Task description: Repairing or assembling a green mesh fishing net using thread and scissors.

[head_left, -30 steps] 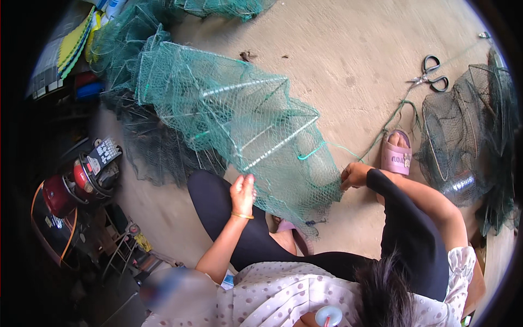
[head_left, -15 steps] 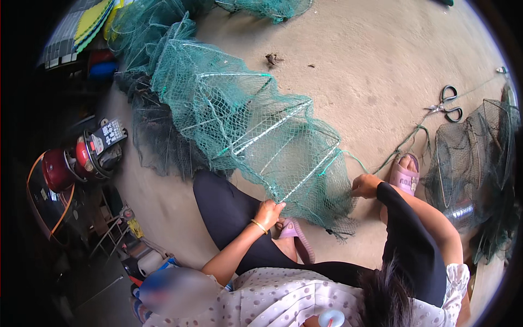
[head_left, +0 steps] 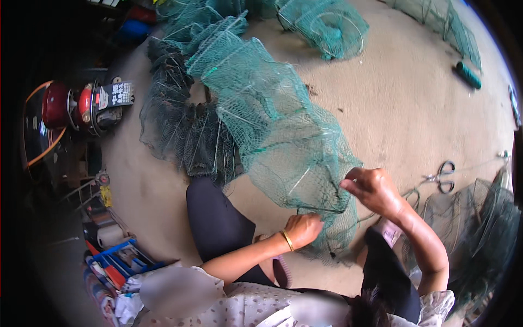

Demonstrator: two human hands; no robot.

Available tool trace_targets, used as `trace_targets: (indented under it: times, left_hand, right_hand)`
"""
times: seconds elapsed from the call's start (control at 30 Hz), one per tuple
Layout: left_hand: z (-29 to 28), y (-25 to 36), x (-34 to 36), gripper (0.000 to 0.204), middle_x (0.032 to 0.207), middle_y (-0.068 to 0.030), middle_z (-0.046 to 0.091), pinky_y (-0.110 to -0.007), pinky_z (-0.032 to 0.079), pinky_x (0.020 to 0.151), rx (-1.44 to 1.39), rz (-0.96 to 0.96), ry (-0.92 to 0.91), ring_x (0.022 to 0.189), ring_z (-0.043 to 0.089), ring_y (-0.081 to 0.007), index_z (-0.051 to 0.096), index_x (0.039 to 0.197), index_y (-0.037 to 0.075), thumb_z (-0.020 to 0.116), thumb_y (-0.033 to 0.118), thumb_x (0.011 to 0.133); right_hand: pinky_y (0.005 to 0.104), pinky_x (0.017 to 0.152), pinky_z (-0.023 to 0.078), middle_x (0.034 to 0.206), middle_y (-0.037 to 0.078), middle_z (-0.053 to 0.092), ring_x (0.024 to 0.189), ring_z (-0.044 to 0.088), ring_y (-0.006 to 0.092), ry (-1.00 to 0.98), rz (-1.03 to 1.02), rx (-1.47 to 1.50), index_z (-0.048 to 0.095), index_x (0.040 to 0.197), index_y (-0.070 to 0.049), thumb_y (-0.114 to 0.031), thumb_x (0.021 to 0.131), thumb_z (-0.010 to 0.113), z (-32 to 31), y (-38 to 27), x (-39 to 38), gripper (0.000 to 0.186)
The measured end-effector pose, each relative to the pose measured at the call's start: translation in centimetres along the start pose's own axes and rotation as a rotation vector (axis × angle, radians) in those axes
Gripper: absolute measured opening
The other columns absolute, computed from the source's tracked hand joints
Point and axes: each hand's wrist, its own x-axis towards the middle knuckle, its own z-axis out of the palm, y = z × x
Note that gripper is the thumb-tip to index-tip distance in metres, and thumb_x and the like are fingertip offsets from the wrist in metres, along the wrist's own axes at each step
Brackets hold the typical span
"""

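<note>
A long green mesh fishing net trap (head_left: 283,131) with stiff square frames stretches from the far left towards my knees. My left hand (head_left: 305,229) is closed on the near part of the trap, by the edge of its last frame. At the trap's right edge, my right hand (head_left: 376,191) is raised, with thumb and fingers pinched together against the mesh. What lies in that pinch is too small to make out. The netting's loose near end hangs below and between my hands.
Dark netting (head_left: 210,141) lies left of the trap. Black-handled scissors (head_left: 447,177) rest on the floor to the right, near another heap of net (head_left: 463,218). A green roll (head_left: 468,76) and a coiled net (head_left: 340,27) are farther off. Red machinery (head_left: 57,106) stands left.
My right hand has moved up from beside my foot to the trap's edge. My left hand has shifted right with the near frame, which now lies more tilted. The view has swung too.
</note>
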Motion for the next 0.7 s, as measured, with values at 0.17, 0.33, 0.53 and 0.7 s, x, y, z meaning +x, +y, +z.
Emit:
trace_targets:
  times: [0.17, 0.33, 0.53, 0.7]
  left_hand:
    - [0.1, 2.3, 2.6, 0.021, 0.068, -0.0181, 0.061, -0.049, 0.047, 0.054, -0.053, 0.059, 0.008, 0.063, 0.06, -0.0386, 0.052, 0.079, 0.003, 0.053, 0.023, 0.086]
    - [0.6, 4.0, 3.7, 0.019, 0.065, -0.0181, 0.06, -0.05, 0.047, 0.053, -0.083, 0.098, 0.034, 0.061, 0.061, -0.0384, 0.053, 0.08, 0.002, 0.052, 0.02, 0.086]
    - [2.0, 5.5, 6.8, 0.019, 0.064, -0.0193, 0.06, -0.05, 0.048, 0.054, -0.133, 0.089, 0.064, 0.06, 0.061, -0.0392, 0.054, 0.078, 0.001, 0.053, 0.019, 0.085]
    - [3.2, 7.5, 11.0, 0.019, 0.065, -0.0213, 0.06, -0.05, 0.048, 0.054, -0.198, 0.07, 0.143, 0.061, 0.06, -0.0402, 0.055, 0.077, 0.001, 0.053, 0.018, 0.085]
  right_hand:
    - [0.0439, 0.053, 0.048, 0.06, 0.018, 0.058, 0.059, 0.06, 0.0372, 0.102, -0.128, -0.423, 0.059, 0.074, -0.003, -0.03, 0.081, 0.063, 0.2, 0.1, 3.0, 0.028]
    - [0.0431, 0.052, 0.048, 0.059, 0.017, 0.059, 0.058, 0.061, 0.0356, 0.146, -0.185, -0.335, 0.06, 0.074, -0.004, -0.026, 0.079, 0.065, -1.5, 1.4, 4.0, 0.023]
    - [0.0338, 0.054, 0.048, 0.063, 0.015, 0.062, 0.057, 0.063, 0.0221, -0.107, -0.011, -0.349, 0.067, 0.082, -0.004, -0.021, 0.076, 0.068, -3.5, 2.6, 5.6, 0.018]
    - [0.0338, 0.056, 0.049, 0.068, 0.013, 0.064, 0.06, 0.064, 0.0237, -0.119, -0.183, -0.327, 0.067, 0.08, -0.004, -0.018, 0.075, 0.066, -5.4, 5.8, 8.3, 0.016]
